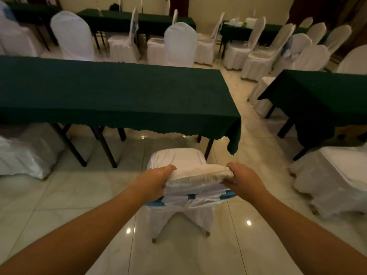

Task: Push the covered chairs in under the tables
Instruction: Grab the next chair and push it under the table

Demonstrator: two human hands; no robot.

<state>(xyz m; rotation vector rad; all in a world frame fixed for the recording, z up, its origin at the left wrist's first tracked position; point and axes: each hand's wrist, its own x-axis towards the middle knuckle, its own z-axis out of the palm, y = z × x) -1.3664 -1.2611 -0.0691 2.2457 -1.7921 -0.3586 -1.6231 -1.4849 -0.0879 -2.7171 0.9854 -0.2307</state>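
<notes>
— Item one?

— One covered chair (178,161), white slip cover, blue sash (228,195) tied across the back. It stands on the pale tiled floor (59,195), facing the long table (111,92), seat front near the table's right end but not under it.

— Who has it?

— Both of the person's hands, on the top of the backrest. Left hand (156,180) curled over the left corner, fingers wrapped round the padded edge. Right hand (245,179) likewise on the right corner, fingers curled round the edge and hidden behind it.

— The table itself?

— One, dark green cloth hanging over the near edge, black folding legs (103,145) showing below. The cloth's right corner droops just beside the chair seat.

— Other stock nearby?

— Second green-clothed table (321,96) to the right, across the aisle. One white covered chair (335,175) at its near side. Another white covered chair (27,151) at the left, partly tucked under the long table.

— Further back?

— More white covered chairs (180,43) along the far side of the long table, and a row (278,48) at the right rear. Two more green tables (123,20) behind. Items on the rear right table are too blurred to name.
</notes>
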